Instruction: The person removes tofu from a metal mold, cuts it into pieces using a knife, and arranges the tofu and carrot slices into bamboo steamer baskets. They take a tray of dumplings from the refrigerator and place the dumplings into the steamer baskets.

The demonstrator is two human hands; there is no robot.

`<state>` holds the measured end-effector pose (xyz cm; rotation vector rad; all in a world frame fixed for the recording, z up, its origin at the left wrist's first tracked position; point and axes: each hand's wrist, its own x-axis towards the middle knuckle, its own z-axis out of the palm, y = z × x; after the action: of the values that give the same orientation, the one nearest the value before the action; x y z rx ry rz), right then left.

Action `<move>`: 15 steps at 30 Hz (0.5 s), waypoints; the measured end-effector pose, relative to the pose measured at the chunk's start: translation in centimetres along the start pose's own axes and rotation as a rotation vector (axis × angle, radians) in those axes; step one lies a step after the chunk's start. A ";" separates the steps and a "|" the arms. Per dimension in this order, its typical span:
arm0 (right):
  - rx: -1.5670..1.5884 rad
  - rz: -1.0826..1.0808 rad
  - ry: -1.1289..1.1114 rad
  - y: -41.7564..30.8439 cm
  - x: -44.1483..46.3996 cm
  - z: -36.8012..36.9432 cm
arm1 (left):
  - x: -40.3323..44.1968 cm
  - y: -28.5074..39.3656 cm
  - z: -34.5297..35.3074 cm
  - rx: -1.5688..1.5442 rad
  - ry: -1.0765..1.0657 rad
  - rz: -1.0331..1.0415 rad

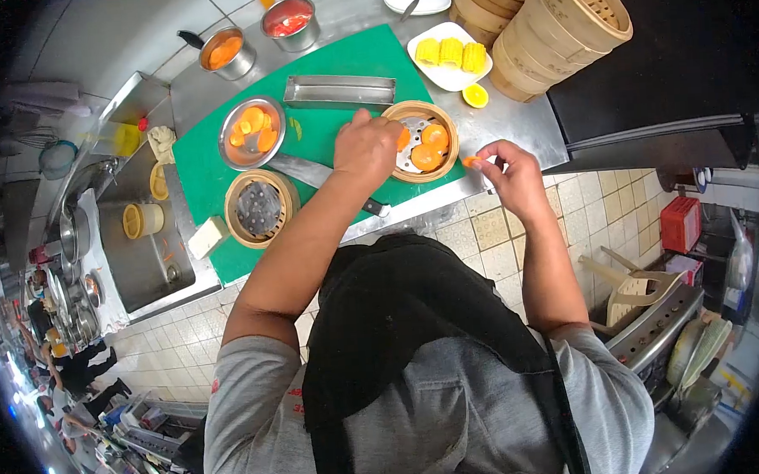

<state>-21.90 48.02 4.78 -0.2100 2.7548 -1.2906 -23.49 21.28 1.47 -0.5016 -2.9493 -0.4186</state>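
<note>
My left hand (pixel 366 147) bends over the left rim of a round bamboo steamer (pixel 449 152). Its fingers are curled closed and the tips are hidden. A carrot slice (pixel 403 140) shows right beside them. Two more carrot slices (pixel 427 157) lie on the perforated liner inside. Off the steamer's right side, my right hand (pixel 518 178) pinches an orange carrot slice (pixel 472 161) between thumb and fingers. A metal bowl (pixel 225 146) of carrot slices stands left on the green cutting board (pixel 336 59). Under my left forearm lies a knife (pixel 303 169), partly covered.
A second steamer (pixel 288 190) with a dark liner sits left. Behind are a rectangular metal mould (pixel 337 89), two pots (pixel 237 64), a plate of corn (pixel 440 75), a lemon half (pixel 475 95) and stacked steamers (pixel 550 43). A sink (pixel 149 258) is at left.
</note>
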 end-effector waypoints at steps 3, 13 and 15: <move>0.046 -0.072 -0.148 -0.1 1.0 1.4 | 0.0 0.0 0.2 -0.043 0.054 -0.023; -0.106 -0.090 -0.359 -3.3 4.9 4.0 | -6.7 -2.2 -4.7 -0.341 0.351 -0.153; -0.049 -0.085 -0.329 -3.4 5.3 4.2 | -10.1 -3.5 -5.8 -0.343 0.397 -0.251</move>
<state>-26.22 41.81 4.52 -0.4994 2.5212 -1.0925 -14.77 13.30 4.45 -0.0597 -2.5638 -0.9412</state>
